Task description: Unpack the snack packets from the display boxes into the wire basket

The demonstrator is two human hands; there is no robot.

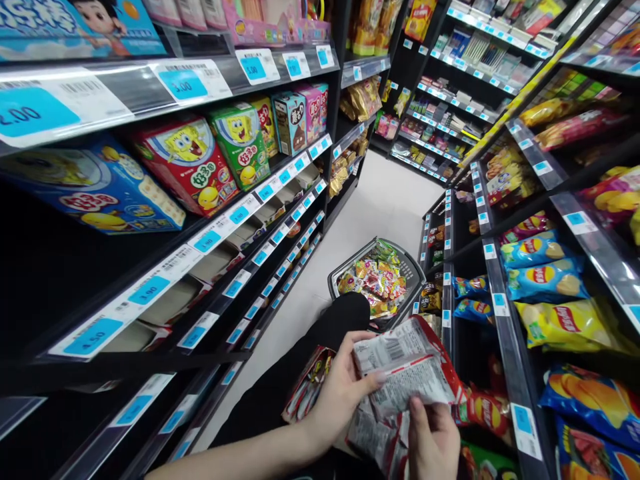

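My left hand [345, 387] grips the left side of a red and silver snack packet [405, 363], its thumb lying across the printed back. From the lower right, my right hand [433, 437] pinches the packet's lower edge between thumb and fingers. The packet is tilted, its barcode and small print facing me. Beneath it more silver and red packets [373, 433] show, partly covered by my hands; I cannot tell whether they are held too. An open carton [311, 383] with several packets inside rests by my left wrist, against my dark-clothed leg.
A grey basket [415, 273] filled with colourful packets stands on the pale floor [387, 193] beyond my knee. Shelves on the left hold snack boxes [187, 163] above price tags. Bags of chips [547, 273] line the right shelves. Another shelf unit [443, 100] stands at the aisle's far end.
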